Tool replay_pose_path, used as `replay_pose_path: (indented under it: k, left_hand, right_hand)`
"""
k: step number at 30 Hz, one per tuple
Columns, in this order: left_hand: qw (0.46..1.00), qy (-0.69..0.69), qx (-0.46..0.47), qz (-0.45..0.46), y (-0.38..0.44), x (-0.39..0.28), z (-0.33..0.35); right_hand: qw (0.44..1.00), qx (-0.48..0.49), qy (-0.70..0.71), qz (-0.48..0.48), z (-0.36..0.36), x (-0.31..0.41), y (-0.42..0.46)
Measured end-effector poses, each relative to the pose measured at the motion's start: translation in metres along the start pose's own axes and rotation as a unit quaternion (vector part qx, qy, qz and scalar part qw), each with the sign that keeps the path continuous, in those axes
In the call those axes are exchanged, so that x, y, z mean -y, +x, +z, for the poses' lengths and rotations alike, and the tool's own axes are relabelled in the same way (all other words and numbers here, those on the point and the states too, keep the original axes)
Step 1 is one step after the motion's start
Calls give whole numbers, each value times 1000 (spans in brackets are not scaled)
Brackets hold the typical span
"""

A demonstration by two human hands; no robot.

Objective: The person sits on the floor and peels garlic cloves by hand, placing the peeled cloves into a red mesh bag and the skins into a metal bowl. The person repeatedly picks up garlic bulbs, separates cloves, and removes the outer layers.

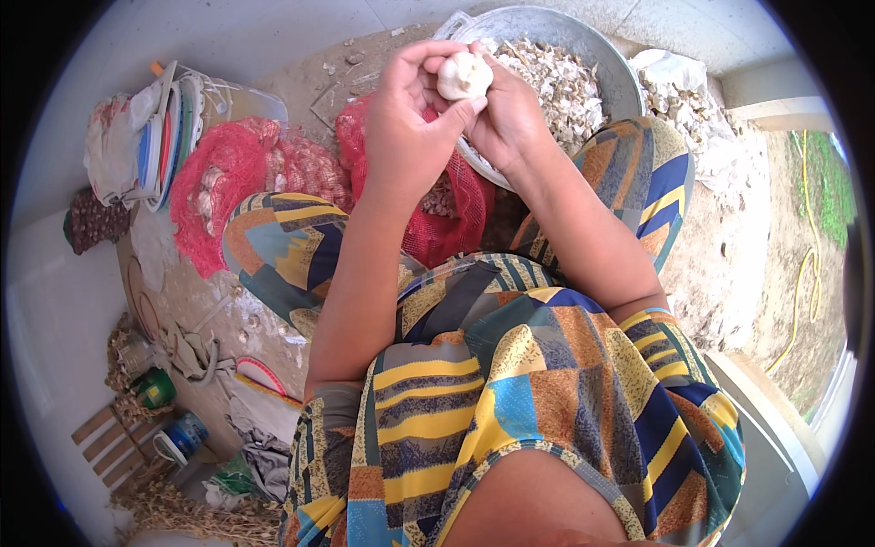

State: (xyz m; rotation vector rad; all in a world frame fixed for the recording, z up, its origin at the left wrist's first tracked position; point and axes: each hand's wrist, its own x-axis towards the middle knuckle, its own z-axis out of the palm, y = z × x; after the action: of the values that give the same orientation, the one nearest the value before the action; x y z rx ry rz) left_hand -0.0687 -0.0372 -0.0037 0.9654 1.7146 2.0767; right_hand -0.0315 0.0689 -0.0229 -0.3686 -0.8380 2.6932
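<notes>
Between both hands is a whole white garlic bulb, held over the near rim of a wide metal basin. My left hand curls its fingers around the bulb's left side, its thumb below it. My right hand supports the bulb from the right, and part of its fingers is hidden behind it. Loose garlic skins fill much of the basin. Under my forearms a red mesh bag lies open with garlic inside. Another red mesh bag, also holding garlic bulbs, rests by my left knee.
Stacked plastic tubs stand at the upper left. Garlic skins on a plastic sheet lie right of the basin. At lower left are a green container, a blue bucket and dried stalks. A yellow hose runs outside.
</notes>
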Motion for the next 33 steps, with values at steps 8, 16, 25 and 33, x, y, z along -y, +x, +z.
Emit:
replay_pose_path:
  k: [8,16,25,33]
  left_hand:
    - [996,87,-19,27,-1,-1,-8]
    - [987,134,-41,80,-8,-1,3]
    - [989,45,-90,105,-4,0,-24]
    - [989,-18,-130,71,-5,-6,-28]
  right_hand:
    - [987,103,-113,-58,2,6,-7]
    - [1000,20,5,-12,-2,-1,-4]
    - [973,126,-181,-68,12,1,-15]
    - [983,92,-128,-99,19,-10,-18]
